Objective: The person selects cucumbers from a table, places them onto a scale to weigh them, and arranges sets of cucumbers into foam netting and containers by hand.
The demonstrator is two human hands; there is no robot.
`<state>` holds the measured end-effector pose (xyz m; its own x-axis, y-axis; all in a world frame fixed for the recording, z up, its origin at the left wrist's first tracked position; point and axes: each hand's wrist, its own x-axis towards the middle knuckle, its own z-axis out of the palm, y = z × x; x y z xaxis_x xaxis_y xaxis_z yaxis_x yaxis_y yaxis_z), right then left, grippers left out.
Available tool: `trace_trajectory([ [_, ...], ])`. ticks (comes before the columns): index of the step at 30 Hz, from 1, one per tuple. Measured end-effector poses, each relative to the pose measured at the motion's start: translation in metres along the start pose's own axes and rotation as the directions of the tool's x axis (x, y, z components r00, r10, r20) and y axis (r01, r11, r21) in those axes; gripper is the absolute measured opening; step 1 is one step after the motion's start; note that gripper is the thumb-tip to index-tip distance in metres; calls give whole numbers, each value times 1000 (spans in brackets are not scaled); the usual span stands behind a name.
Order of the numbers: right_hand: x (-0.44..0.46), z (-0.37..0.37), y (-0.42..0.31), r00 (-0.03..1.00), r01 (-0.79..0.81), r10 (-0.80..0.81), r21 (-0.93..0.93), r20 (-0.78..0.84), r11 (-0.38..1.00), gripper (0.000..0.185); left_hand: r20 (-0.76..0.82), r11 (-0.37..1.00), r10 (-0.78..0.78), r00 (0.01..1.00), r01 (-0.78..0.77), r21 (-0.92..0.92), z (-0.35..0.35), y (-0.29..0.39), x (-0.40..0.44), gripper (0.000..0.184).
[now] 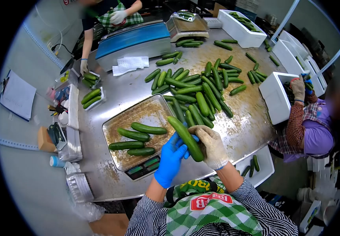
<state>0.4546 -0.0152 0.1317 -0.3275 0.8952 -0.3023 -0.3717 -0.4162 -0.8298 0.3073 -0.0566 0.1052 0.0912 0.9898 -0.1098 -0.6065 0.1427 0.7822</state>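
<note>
A large green cucumber (186, 137) is held at a slant in front of me, its far end over the edge of the weighing scale. My left hand (170, 157), in a blue glove, closes around its near side. My right hand (210, 146), in a whitish work glove, grips it from the other side, with some fingers hidden behind it. On the scale's metal pan (158, 103), to the left, lie several cucumbers (134, 135). Just beyond my hands, a big loose pile of cucumbers (202, 103) covers the middle of the steel table (248, 129).
At the far left, one person's gloved hand (84, 67) touches packed cucumbers (91, 80) near a blue-topped wrapping machine (134, 39). On the right, another person reaches into a white foam box (274, 98). A white bin (262, 173) with cucumbers sits below the table edge.
</note>
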Motion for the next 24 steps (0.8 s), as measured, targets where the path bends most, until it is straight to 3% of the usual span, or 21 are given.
trace_trajectory([
  [6, -36, -19, 26, 981, 119, -131, 94, 141, 988, 54, -233, 967, 14, 972, 47, 252, 14, -20, -4, 45],
  [8, -46, -19, 30, 989, 124, -127, 55, 73, 991, 57, -314, 960, 1, 950, 87, 265, 23, -21, -6, 29],
  [13, -29, -57, 61, 979, 10, 18, 138, -201, 990, 43, -237, 934, 101, 966, -11, 356, -3, -64, -19, 23],
  [15, -13, -80, 83, 902, -136, 172, 116, -395, 984, 42, -151, 889, -18, 988, 85, 449, -7, -66, -40, 23],
  [17, -11, -87, 89, 905, -177, 262, 262, -337, 949, 42, -74, 773, -54, 996, 88, 628, -17, -77, -66, 24],
  [21, -5, -80, 86, 903, -172, 212, 136, -374, 976, 43, 134, 485, -37, 990, -99, 869, -48, -88, -119, 26],
  [24, 8, -79, 83, 920, -131, 172, 138, -351, 982, 36, 5, 451, -65, 998, 25, 892, -63, -77, -144, 28],
])
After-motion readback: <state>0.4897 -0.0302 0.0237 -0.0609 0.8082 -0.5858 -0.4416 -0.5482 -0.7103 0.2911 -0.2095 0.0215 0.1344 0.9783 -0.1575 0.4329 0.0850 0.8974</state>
